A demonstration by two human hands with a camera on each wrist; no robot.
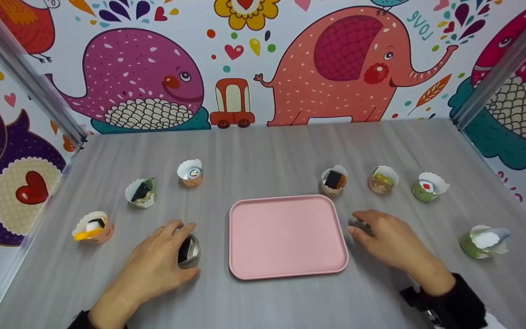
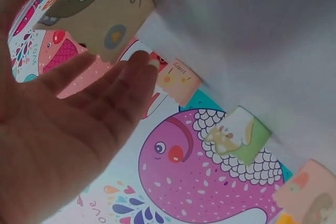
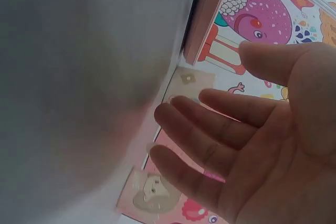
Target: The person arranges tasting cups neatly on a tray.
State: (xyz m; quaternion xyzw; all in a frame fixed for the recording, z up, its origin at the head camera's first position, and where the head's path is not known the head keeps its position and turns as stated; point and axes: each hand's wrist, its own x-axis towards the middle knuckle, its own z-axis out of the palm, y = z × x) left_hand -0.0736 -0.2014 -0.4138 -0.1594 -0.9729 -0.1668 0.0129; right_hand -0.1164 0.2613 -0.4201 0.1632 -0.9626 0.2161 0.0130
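My left hand (image 1: pixel 153 258) is spread around a paper cup (image 1: pixel 189 251) left of the pink tray (image 1: pixel 288 237), thumb on the near side and fingers on the far side. A dark and pale piece lies inside that cup. In the left wrist view, the cup (image 2: pixel 100 17) has a printed figure on its side, and the fingers extend past it, loosely bent. Just off the tray's right edge, my right hand (image 1: pixel 388 237) is held low over the table with nothing in it. Its fingers (image 3: pixel 194 145) are spread and relaxed in the right wrist view.
More scalloped cups with small food-like pieces stand around: an orange-pink one (image 1: pixel 103 233), a green one (image 1: pixel 144 196) and a small one (image 1: pixel 192 176) at left. Several stand at right, including one with a dark block (image 1: pixel 334 180) and a green one (image 1: pixel 473 244). Printed walls (image 1: pixel 244 55) enclose the table.
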